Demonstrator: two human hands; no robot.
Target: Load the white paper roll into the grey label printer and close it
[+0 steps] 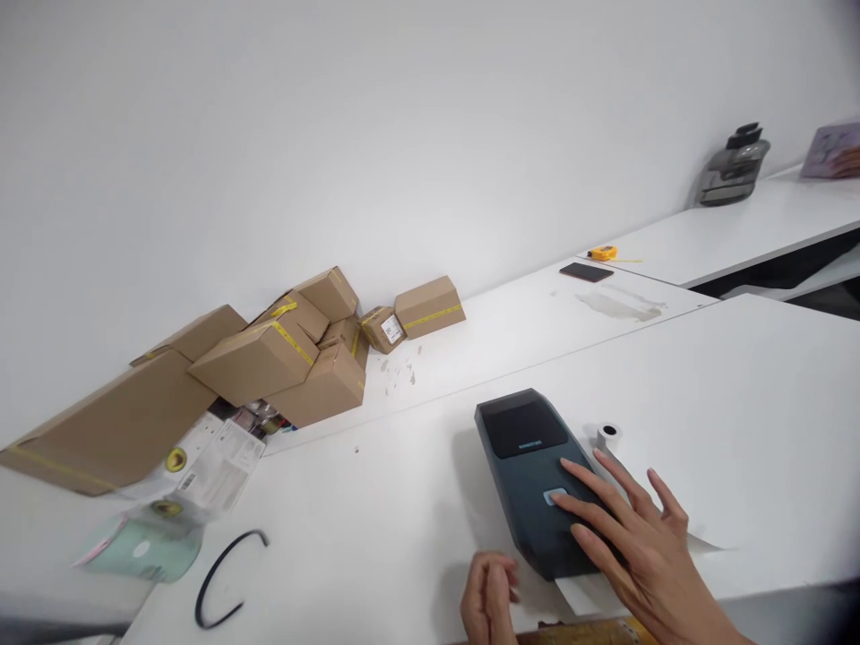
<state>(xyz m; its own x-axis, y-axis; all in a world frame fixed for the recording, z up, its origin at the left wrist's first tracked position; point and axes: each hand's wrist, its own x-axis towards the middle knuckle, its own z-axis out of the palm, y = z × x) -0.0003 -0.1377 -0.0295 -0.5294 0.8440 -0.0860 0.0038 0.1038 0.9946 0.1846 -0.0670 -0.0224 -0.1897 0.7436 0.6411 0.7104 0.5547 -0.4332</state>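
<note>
A dark teal label printer (534,484) with a black glossy panel lies on the white table. Over its right side my right hand (635,537) is spread open, one fingertip on the pale blue button (554,496). My left hand (489,596) is curled closed beside the printer's near left corner, and nothing shows in it. White paper (591,593) sticks out at the printer's near end. Just behind my right fingers stands a small white paper roll (608,435), and its strip passes behind the hand.
Several cardboard boxes (255,358) are piled at the left by the wall. Nearer lie a black curved band (213,578) and a mint-green package (144,546). Toward the back right are a phone (587,271), a yellow tape measure (603,253) and a grey bottle (734,170).
</note>
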